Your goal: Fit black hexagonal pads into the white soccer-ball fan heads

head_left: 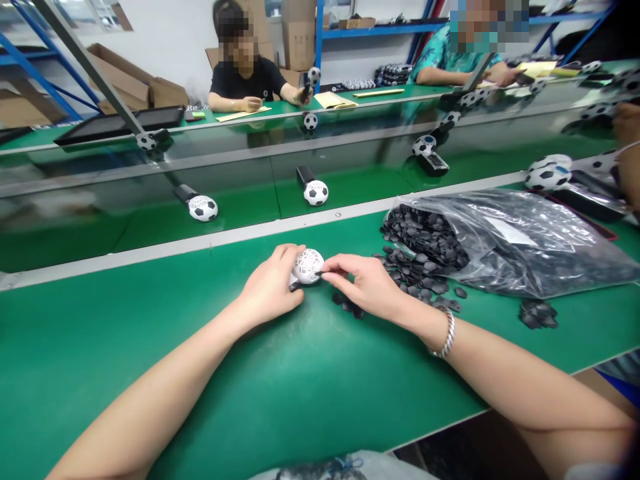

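Note:
My left hand [273,283] is wrapped round a white football-shaped housing [307,267] with open cut-outs, holding it low over the green worktop. A bit of its black base shows under my thumb. In the fingertips of my right hand [367,283] is a small black plastic piece [320,273], pinched at the right edge of the white housing. Beneath and beside my right hand lie loose black pieces [350,305]. More of them [423,273] spill from the mouth of a clear plastic bag [530,240] on the right.
Behind a metal rail [240,233], a green conveyor [255,193] carries finished football-shaped units [316,192] with black handles. Another small pile of black pieces [537,313] lies at right. Two people [245,80] sit across the line, and a co-worker's hand [627,147] shows at far right.

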`<state>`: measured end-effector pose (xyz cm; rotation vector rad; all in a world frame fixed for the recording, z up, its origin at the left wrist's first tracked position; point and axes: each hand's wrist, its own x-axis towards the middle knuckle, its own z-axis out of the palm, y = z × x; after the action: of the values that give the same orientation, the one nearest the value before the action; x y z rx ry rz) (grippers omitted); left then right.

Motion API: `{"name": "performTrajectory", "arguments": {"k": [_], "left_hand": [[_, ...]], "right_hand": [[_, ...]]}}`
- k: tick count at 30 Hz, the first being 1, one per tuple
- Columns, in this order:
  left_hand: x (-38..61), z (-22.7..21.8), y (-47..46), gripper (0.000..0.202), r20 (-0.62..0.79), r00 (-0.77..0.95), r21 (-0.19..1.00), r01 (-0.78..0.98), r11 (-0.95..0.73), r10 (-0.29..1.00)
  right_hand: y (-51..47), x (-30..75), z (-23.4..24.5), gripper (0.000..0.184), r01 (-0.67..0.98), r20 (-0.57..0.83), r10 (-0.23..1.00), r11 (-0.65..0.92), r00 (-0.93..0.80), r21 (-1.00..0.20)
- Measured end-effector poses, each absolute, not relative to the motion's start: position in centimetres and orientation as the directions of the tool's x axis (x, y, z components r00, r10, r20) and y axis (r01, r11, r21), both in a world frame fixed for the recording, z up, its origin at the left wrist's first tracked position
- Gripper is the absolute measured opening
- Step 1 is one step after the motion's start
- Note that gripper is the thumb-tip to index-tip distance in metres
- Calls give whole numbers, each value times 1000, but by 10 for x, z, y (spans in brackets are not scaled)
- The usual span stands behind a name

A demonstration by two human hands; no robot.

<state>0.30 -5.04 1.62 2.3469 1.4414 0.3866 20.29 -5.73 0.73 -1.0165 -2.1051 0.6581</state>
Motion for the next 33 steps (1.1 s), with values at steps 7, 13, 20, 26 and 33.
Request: {"name": "performTrajectory", "arguments": {"k": [7,13,20,26,33], "left_hand": [[4,12,-45,55,68,420,546,744,-386,905],[4,12,-42,45,97,438,615,680,-400,894],[6,11,-44,52,114,410,535,742,-404,905],[5,10,-43,48,116,429,562,715,-416,896],[5,7,-44,44,178,484,477,719,-505,857]], "right_hand": [[-50,198,-7,3,404,376,837,528,-398,-747],[-46,197,-11,9,355,377,851,502,-366,-788],[-43,198,-16,30,248,168,891,292,-421,-924],[-41,200,-16,32,274,213,884,345,-415,-898],[-41,197,-12,37,313,207,895,343,-394,-886]]}}
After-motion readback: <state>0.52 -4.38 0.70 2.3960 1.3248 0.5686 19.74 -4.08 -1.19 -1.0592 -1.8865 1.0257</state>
